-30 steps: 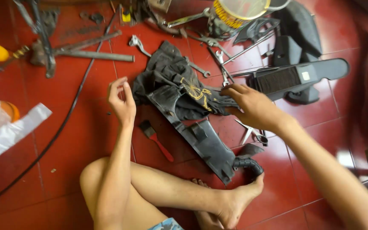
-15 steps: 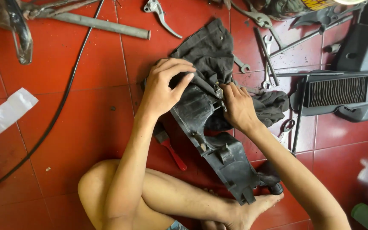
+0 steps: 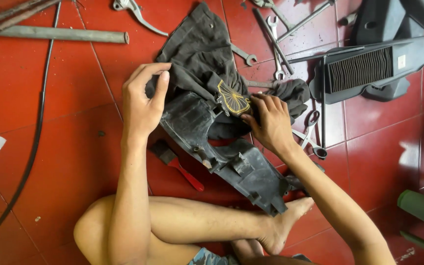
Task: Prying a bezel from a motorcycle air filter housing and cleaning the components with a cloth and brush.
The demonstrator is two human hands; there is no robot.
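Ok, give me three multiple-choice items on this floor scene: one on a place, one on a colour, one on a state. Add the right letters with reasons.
1. Where does the small brush lie?
A. on the ribbed filter panel
B. on the floor tiles beside the black plastic part
C. in the left hand

2. What colour is the brush handle?
A. red
B. yellow
C. green

3. What is the right hand doing?
A. resting flat on the tiles
B. holding a spanner
C. gripping the dark cloth

Answers: 1 B, it lies on the tiles next to the black plastic part. 2 A, the handle is plainly red. 3 C, its fingers pinch the dark cloth by the yellow emblem.
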